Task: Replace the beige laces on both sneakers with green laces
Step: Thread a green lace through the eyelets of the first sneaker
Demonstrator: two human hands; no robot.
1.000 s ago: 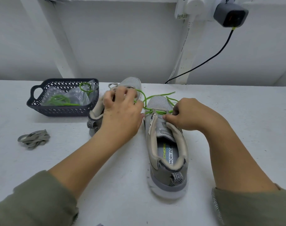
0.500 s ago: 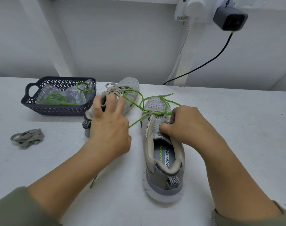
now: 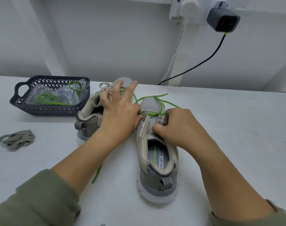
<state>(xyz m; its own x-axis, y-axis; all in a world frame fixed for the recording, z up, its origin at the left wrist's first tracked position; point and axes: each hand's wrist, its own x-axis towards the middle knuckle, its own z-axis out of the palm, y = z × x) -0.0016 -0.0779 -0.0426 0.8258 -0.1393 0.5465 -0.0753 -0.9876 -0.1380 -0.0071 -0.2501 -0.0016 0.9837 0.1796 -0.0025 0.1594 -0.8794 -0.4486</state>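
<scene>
Sneaker relacing on a white worktop (image 3: 237, 144), round green lace (image 3: 153, 113) crossing the lowest eyelets.

Near sneaker (image 3: 158, 162), grey mesh with a beige padded collar, lies sole-down at centre, long axis running away from the person, toe far, heel near. The right hand (image 3: 178, 126) has a curled grip pinching its tongue and eyelet edge. The left hand (image 3: 119, 111) splays straight fingers over the far sneaker (image 3: 88, 118), which also points away, tilted. Whether its grip holds the lace cannot be told. A dark lattice basket (image 3: 46, 110) sits left, with a flat beige lace bundle (image 3: 16, 139) nearer.
</scene>
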